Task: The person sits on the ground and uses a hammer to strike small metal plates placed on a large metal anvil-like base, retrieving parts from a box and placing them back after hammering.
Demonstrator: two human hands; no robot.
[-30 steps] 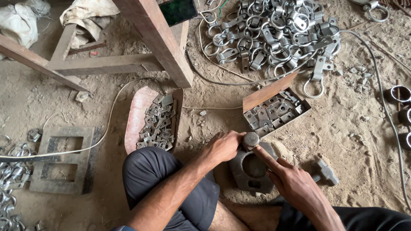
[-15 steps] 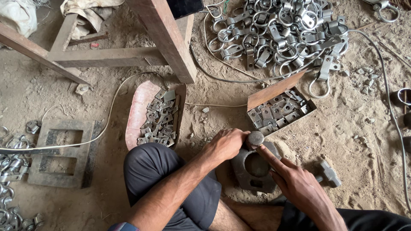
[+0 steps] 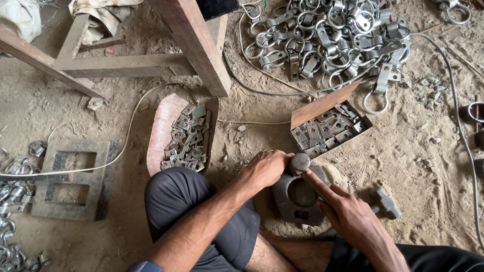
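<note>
I sit on a dirt floor with a dark metal die block (image 3: pixel 297 199) between my knees. My left hand (image 3: pixel 264 168) is closed around a round-headed metal punch (image 3: pixel 300 162) that stands on the block's upper edge. My right hand (image 3: pixel 345 211) lies over the block's right side, its index finger stretched out and touching the base of the punch. A large round hole shows in the block between both hands.
A reddish tray (image 3: pixel 164 133) of small flat metal pieces lies left of my knee. A box (image 3: pixel 327 128) of similar plates sits behind the block. A heap of metal clamps (image 3: pixel 333 35), a wooden bench leg (image 3: pixel 199 48), a square metal frame (image 3: pixel 75 179) and a hammer (image 3: pixel 385 201) surround me.
Both hands stay on the punch and block almost unchanged. The view has drifted slightly, with the right index finger pressed closer to the punch.
</note>
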